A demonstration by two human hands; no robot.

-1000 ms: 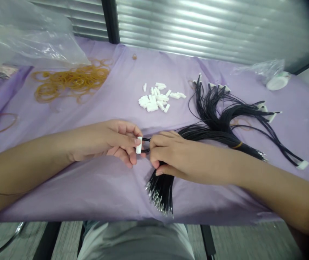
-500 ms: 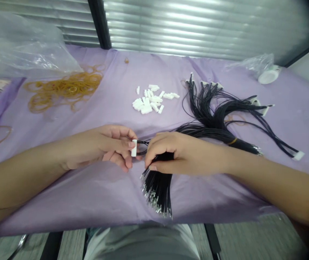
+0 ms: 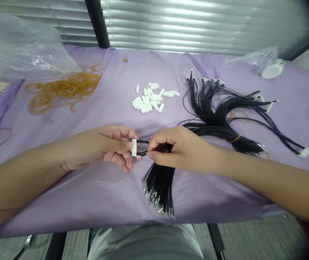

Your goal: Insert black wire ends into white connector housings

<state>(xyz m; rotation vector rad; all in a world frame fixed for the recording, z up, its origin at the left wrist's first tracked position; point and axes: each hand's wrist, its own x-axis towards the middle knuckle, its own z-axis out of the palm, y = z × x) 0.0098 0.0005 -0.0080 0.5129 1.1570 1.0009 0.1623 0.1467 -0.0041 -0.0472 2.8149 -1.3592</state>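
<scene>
My left hand [image 3: 117, 146] pinches a small white connector housing [image 3: 134, 148] between thumb and fingers. Several black wires run from the housing toward my right hand [image 3: 167, 148]. That hand is closed, thumb against forefinger, on a black wire [image 3: 144, 154] whose metal tip lies close to the housing's lower end. Whether the tip is inside the housing I cannot tell. Below my right hand a bundle of loose black wires [image 3: 161, 187] fans out, with bare metal terminals at the ends. Part of the bundle is hidden behind the hand.
White housings [image 3: 147, 99] lie in a pile at mid-table. Wires with housings attached [image 3: 208, 104] spread to the right, some tied by a rubber band [image 3: 235, 138]. Rubber bands [image 3: 70, 88] are heaped at left beside a clear plastic bag [image 3: 26, 47]. A white roll [image 3: 273, 69] stands back right.
My right hand has lifted a wire away from the fanned ends and brought its tip up to the housing. My left hand has stayed nearly still with the housing.
</scene>
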